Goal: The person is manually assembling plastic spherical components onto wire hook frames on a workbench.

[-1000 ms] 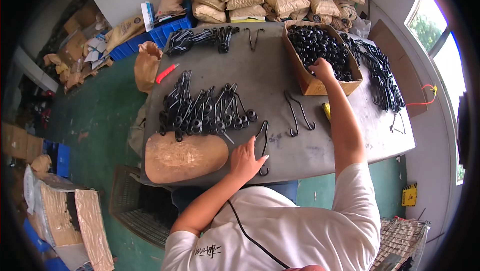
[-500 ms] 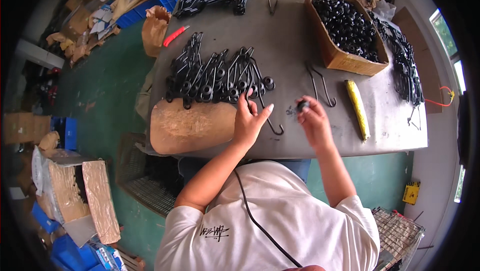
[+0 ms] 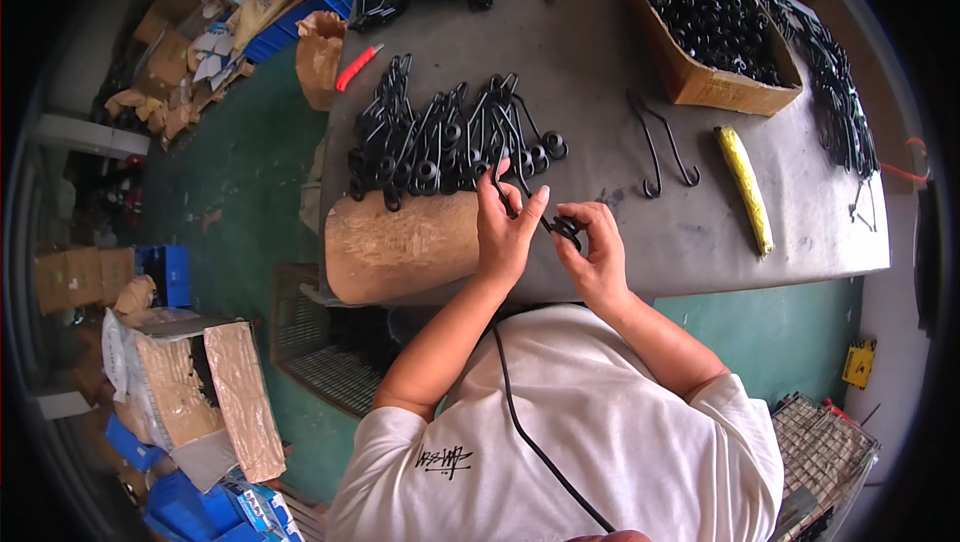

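My left hand is closed round a bent black wire hook at the near edge of the table. With the fingertips of my right hand I pinch a round black rubber grommet, which meets the hooked end of that wire. Whether the wire runs through its hole I cannot tell. Just beyond my left hand lies a row of wire hooks with grommets on their ends. A single bare wire hook rests on the table to the right of my hands.
An open cardboard box full of black grommets stands at the far right. Beside it hang bundled wires. On the table lie a yellow wrapped roll, a red-handled cutter and a brown cardboard piece.
My right hand has moved left with the grommet and brought it to the end of the wire hook. The left hand still grips the hook. The whole view has shifted slightly.
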